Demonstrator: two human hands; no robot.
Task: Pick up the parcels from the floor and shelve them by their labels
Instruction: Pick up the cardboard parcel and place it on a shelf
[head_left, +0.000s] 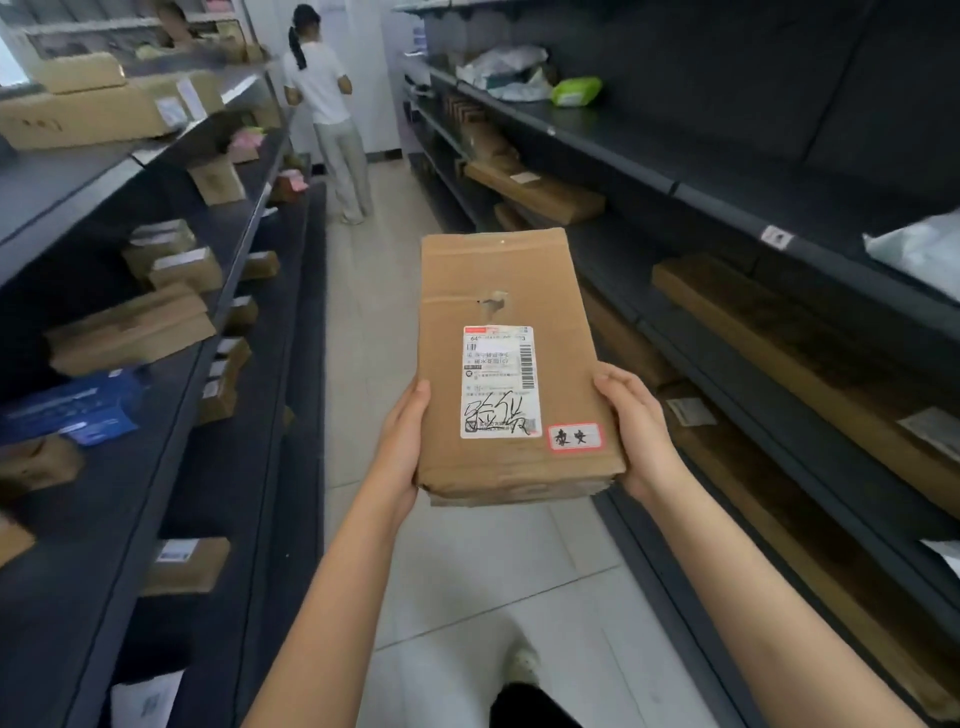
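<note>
I hold a flat brown cardboard parcel (509, 291) out in front of me over the aisle, label side up. My left hand (402, 441) grips its near left edge and my right hand (636, 428) grips its near right edge. A white shipping label (500, 382) with black handwriting sits on its lower half, and a small red-bordered sticker (575, 436) sits at the near right corner. Dark shelves with parcels run along both sides: the left shelving (156, 415) and the right shelving (779, 322).
A person in a white top (324, 109) stands at the far end of the tiled aisle (467, 571). Cardboard boxes (130, 332) and a blue box (72, 408) fill the left shelves. Long flat cartons (789, 322) and plastic bags (506, 67) lie on the right shelves.
</note>
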